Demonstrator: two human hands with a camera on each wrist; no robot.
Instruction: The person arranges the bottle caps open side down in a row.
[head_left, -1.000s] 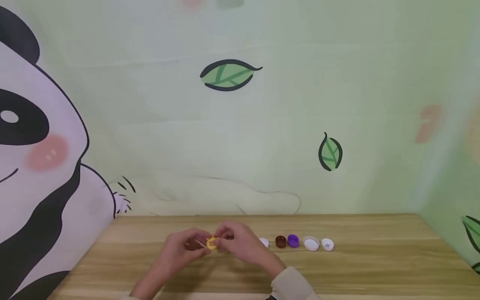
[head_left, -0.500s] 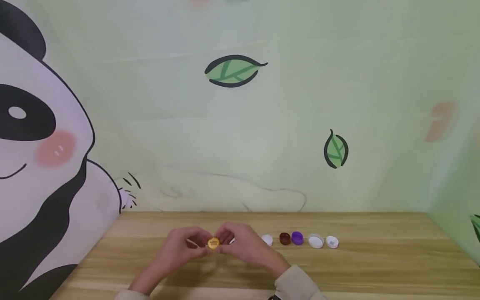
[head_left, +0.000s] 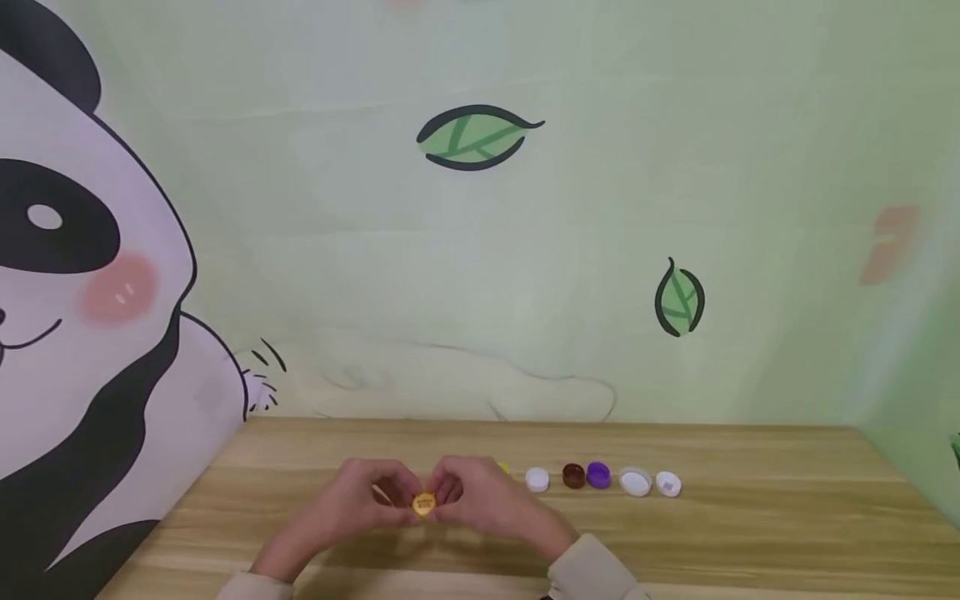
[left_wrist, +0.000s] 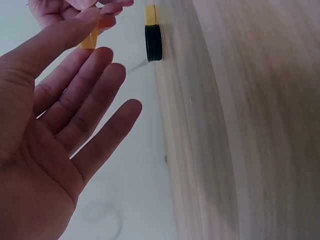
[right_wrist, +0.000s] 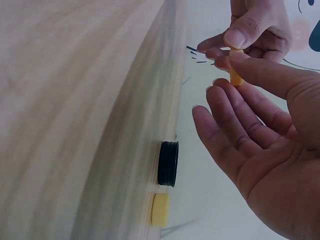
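2 hands, left hand (head_left: 360,504) and right hand (head_left: 483,500), pinched 1 orange cap (head_left: 423,504) at lower centre; its handling looked unfinished. Toward lower right, a white cap (head_left: 537,479), brown cap (head_left: 573,476) and purple cap (head_left: 598,475) already lay on the table (head_left: 750,517), seemingly done with.

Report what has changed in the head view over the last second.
The orange cap has come nearer the person, and more of its face shows. Left hand and right hand moved with it; a yellow cap now peeks past the right. Both hands' pinch on the orange cap and the brown cap beside the purple cap stayed.
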